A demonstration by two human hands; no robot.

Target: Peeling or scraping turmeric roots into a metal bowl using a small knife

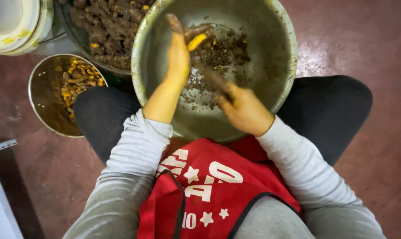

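No packages, labels, signs or screens in view.

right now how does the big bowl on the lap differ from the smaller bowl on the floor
The big metal bowl rests on the person's knees; the smaller metal bowl stands on the red floor beside the left leg. The big metal bowl holds dark brown scrapings, with the left hand holding a root piece and the right hand working over it; the smaller metal bowl holds yellow-orange pieces and no hand touches it. Both are round, grey metal and stained.
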